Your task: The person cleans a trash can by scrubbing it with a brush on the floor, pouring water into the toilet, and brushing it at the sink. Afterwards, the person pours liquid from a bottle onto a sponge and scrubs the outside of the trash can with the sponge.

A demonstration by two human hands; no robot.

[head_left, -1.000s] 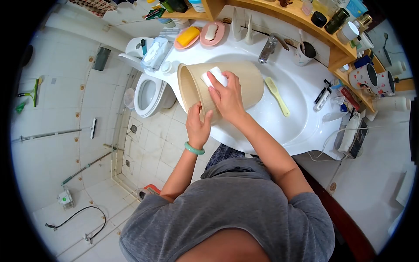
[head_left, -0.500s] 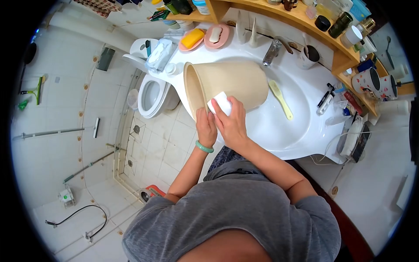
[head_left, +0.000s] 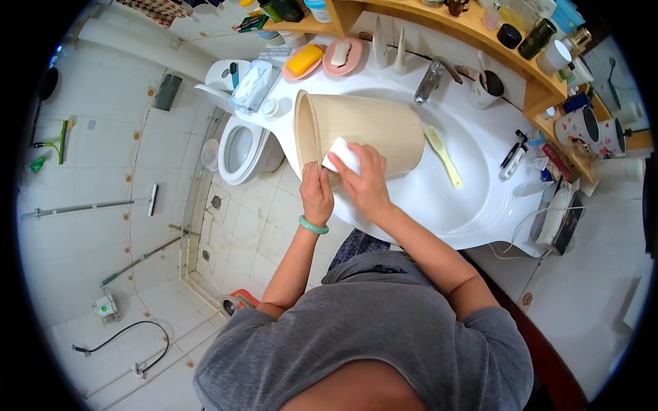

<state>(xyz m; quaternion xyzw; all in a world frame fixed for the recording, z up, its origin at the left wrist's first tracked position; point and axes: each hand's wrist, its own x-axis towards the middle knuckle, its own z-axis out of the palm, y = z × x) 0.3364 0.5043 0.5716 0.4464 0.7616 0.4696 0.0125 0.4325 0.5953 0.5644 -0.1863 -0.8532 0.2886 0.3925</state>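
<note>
A beige bucket-shaped bin (head_left: 370,123) lies on its side across the white washbasin (head_left: 439,216), its open mouth facing left. My left hand (head_left: 317,195), with a green bangle at the wrist, grips the bin's near rim. In my right hand (head_left: 367,178) is a white sponge (head_left: 343,156), pressed to the bin's side close to the rim. Part of the sponge is hidden by my fingers. A pale yellow-green brush (head_left: 444,156) rests in the basin, right of the bin's base.
Behind the basin stand a faucet (head_left: 430,81) and a cup (head_left: 486,89). Two pink soap dishes (head_left: 343,57) and a wipes pack (head_left: 253,85) sit at the back left. A toilet (head_left: 241,154) is on the left; a wooden shelf (head_left: 439,15) runs above.
My right hand and the sponge have shifted slightly left along the bin's side. My left hand moved slightly left and down, still at the rim.
</note>
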